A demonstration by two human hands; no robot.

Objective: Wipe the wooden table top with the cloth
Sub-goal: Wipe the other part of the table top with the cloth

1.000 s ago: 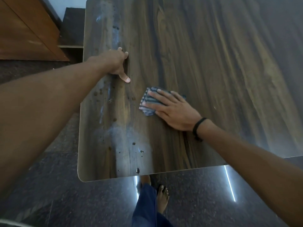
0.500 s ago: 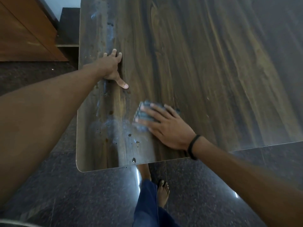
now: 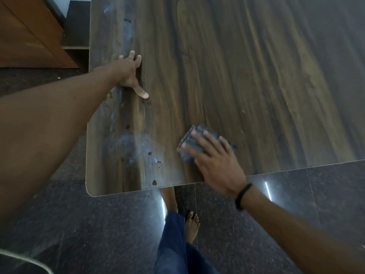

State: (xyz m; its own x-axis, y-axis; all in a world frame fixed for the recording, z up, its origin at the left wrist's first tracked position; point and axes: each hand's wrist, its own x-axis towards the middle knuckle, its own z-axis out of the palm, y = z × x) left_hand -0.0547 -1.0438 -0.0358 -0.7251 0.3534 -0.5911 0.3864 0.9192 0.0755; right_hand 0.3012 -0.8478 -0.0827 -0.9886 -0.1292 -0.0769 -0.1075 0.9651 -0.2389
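Right hand (image 3: 215,161) lies flat with fingers spread, pressing the folded grey cloth (image 3: 190,142) onto the wooden table top (image 3: 237,76) at lower centre of the frame, close to the near edge. Left hand (image 3: 129,75) rests open, fingers splayed, on the table at upper left, grasping nothing. Dark droplets (image 3: 154,182) and pale smears (image 3: 130,145) sit lower left of the cloth; no containers in view.

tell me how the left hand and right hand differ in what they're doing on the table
The left hand lies bare near the left edge of the table top; the right hand presses the cloth flat near the front edge. The left hand looks sharp, while the right hand is motion-blurred. Only the right wrist wears a black band. Both are open, palms down on the wood.
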